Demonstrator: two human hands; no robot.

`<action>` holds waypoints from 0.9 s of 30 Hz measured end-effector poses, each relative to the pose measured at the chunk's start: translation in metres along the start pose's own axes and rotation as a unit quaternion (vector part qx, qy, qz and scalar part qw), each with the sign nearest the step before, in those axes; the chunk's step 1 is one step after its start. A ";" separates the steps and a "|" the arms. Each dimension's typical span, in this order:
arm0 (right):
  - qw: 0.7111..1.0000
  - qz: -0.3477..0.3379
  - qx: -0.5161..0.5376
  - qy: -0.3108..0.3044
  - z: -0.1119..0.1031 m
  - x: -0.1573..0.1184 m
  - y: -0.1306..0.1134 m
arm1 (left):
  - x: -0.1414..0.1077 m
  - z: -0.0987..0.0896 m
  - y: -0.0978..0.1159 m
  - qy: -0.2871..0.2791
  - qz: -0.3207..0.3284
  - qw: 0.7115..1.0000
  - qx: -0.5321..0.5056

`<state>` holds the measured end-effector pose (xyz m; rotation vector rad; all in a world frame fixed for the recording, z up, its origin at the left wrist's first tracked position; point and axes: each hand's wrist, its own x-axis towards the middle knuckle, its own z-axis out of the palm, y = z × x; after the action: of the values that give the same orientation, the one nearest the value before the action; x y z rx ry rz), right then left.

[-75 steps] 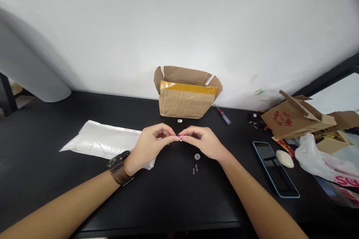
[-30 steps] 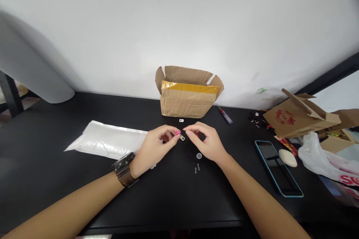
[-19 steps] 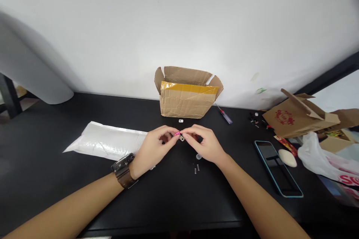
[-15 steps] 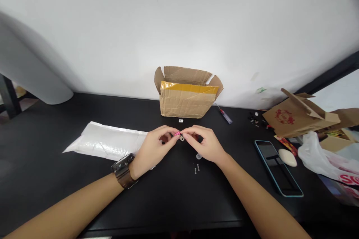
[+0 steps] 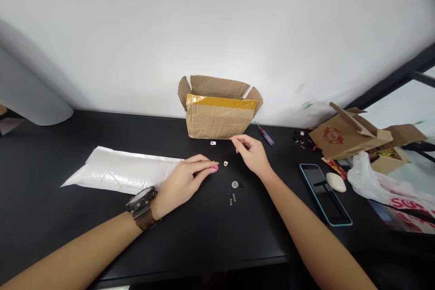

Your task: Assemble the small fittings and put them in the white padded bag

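Note:
My left hand (image 5: 180, 183), with a watch on its wrist, pinches a small pink plastic part (image 5: 214, 167) between thumb and fingertips. To its right, my right hand (image 5: 254, 156) is raised near the foot of the cardboard box, thumb and forefinger pressed together; anything between them is too small to tell. Between the hands lies a small cream-coloured piece (image 5: 226, 163). A little white piece (image 5: 213, 143) rests before the box. Closer to me are a round translucent disc (image 5: 235, 184), a small black round part (image 5: 243, 184) and two short rows of tiny pieces (image 5: 233, 199).
An open cardboard box (image 5: 219, 118) stands against the wall, with a screwdriver (image 5: 267, 137) beside it. A white padded mailer (image 5: 125, 170) lies left. On the right are a phone (image 5: 325, 195), a cream oval object (image 5: 336, 182), another box (image 5: 350, 133) and a plastic bag (image 5: 367, 181).
My right hand has moved away from the pink part, up and to the right. The left hand keeps hold of the part. The whole view has shifted slightly.

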<state>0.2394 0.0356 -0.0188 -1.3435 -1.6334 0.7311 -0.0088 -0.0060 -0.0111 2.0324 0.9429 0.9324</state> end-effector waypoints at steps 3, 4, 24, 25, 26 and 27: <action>0.999 0.000 -0.013 -0.046 0.003 0.000 0.004 | 0.000 0.001 0.001 -0.013 0.005 1.000 0.004; 0.998 -0.005 -0.019 -0.056 0.004 -0.001 0.004 | -0.001 0.001 0.002 -0.017 0.006 1.000 0.006; 0.994 -0.013 -0.025 -0.109 -0.001 0.000 0.002 | -0.004 -0.001 0.000 -0.112 0.097 0.980 0.130; 0.993 -0.012 -0.026 -0.112 -0.001 0.000 0.002 | -0.003 -0.001 -0.001 -0.110 0.094 0.981 0.132; 0.993 -0.010 -0.027 -0.116 -0.001 0.000 0.003 | -0.003 -0.001 -0.002 -0.104 0.091 0.982 0.130; 0.992 -0.007 -0.027 -0.122 0.000 0.000 0.003 | -0.002 -0.001 -0.004 -0.095 0.087 0.984 0.126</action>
<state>0.2411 0.0364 -0.0209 -1.3202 -1.8646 0.8761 -0.0116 -0.0056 -0.0148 2.4011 0.8231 0.7193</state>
